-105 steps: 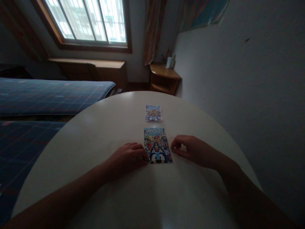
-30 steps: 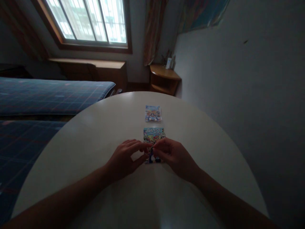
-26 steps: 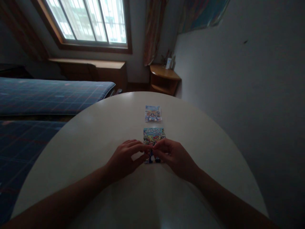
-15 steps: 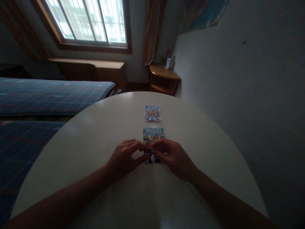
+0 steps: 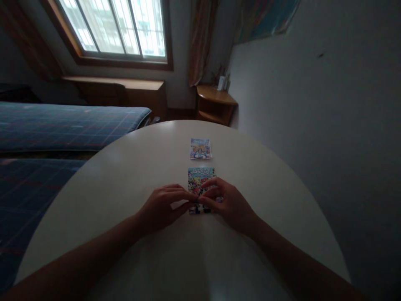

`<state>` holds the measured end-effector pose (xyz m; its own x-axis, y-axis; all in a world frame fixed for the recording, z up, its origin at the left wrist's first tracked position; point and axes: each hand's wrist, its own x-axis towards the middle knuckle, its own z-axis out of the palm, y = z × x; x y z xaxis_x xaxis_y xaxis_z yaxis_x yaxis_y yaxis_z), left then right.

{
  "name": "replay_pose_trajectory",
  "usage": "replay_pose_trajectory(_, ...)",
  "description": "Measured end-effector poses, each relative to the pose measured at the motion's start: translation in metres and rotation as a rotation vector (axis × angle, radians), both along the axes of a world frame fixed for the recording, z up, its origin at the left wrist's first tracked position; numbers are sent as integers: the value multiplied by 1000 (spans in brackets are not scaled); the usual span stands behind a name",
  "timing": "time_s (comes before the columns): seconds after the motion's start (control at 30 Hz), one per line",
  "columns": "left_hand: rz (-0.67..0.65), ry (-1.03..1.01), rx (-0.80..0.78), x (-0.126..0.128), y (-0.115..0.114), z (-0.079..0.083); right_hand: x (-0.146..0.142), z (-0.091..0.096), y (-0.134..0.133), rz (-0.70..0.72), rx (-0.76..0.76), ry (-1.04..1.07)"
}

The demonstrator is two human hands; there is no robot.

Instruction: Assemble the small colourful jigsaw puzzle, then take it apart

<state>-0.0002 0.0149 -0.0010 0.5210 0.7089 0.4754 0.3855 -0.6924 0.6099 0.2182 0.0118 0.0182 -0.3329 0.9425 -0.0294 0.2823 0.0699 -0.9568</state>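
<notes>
Over a colourful printed booklet or card sheet with "Bluey"-like lettering, my two hands meet fingertip to fingertip. My left hand comes from the left, its thumb and fingers drawn into a pinch. From the right, my right hand pinches too, thumb against index finger, the other fingers curled above. Whatever lies between the fingertips is too small and dark to name. Beyond the printed sheet lies a small printed packet, flat on the table and apart from both hands.
The round white table has its curved far edge near a wooden corner shelf. To the left stands a bed with a blue checked mattress. A pale wall rises on the right.
The fingertips of both hands have drawn closer together over the printed sheet. My right index finger has lifted slightly. The packet has stayed where it was.
</notes>
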Motion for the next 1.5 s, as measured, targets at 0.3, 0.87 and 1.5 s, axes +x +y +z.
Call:
replay_pose_trajectory(0.3, 51, 151, 2, -5, 3, 2, 0, -5, 2, 27, 120, -51)
replay_pose_trajectory(0.87, 82, 411, -22, -8, 8, -2, 7, -6, -1, 275, 562, -521)
replay_pose_trajectory(1.5, 23, 419, -38, -17, 12, 2, 8, -4, -5, 368, 733, -682)
